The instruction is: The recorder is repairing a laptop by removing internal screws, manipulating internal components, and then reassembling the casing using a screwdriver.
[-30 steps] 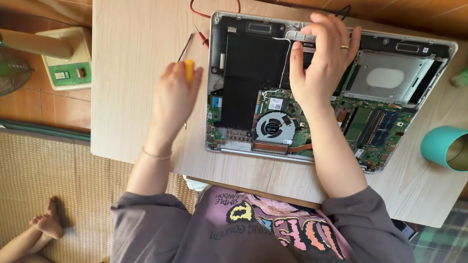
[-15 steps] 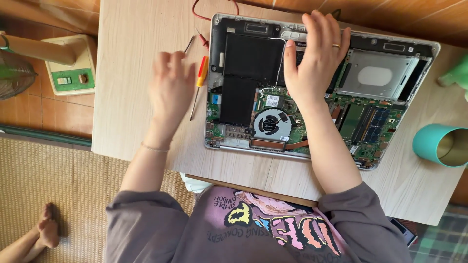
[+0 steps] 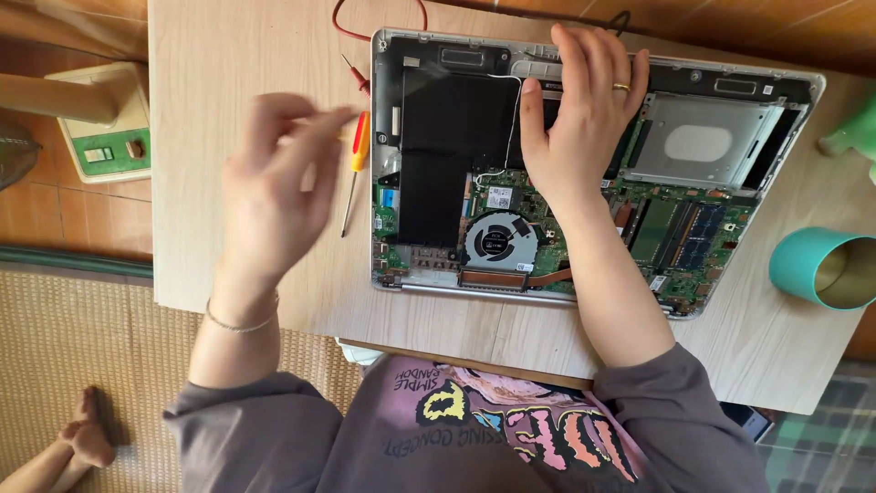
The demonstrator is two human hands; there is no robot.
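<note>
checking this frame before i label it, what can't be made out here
- Head view: the left hand is motion-blurred; whether it pinches anything is unclear.
- The right hand covers part of the open laptop.
- The teal cup is cut off by the right edge.
- The screwdriver handle sits partly behind the left hand.

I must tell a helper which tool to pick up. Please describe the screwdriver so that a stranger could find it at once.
On the pale wooden table lies an opened laptop with its boards bare. Just beside its left edge lies the screwdriver, partly behind the left hand. Its yellow and red handle and thin metal shaft set it apart from the red wire above.
</note>
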